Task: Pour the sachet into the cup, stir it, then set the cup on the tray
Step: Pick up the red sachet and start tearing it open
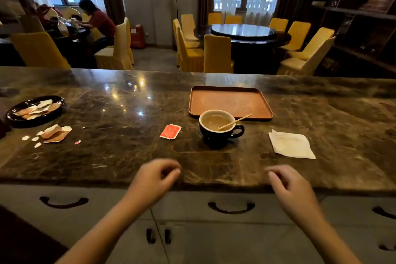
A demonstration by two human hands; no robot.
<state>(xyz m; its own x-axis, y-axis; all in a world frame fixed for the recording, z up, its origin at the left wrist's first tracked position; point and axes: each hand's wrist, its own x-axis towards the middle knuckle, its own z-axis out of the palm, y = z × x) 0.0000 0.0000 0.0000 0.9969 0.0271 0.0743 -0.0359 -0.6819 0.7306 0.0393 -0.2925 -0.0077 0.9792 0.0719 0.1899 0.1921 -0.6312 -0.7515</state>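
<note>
A dark cup (216, 134) with light brown coffee stands on the marble counter, its handle to the right. A wooden stir stick (237, 121) leans in it. Just behind the cup lies a brown tray (230, 100) with nothing on it. A red sachet (170, 131) lies flat on the counter, left of the cup. My left hand (153, 180) hovers over the counter's near edge, fingers loosely curled and holding nothing. My right hand (291, 188) hovers at the same edge, fingers apart, holding nothing. Both hands are well short of the cup.
A white napkin (291, 143) lies right of the cup. At the far left a black dish (34, 110) holds several sachets, with torn wrappers (54, 134) and scraps in front of it. Drawers with handles sit under the counter. A person sits at a far table.
</note>
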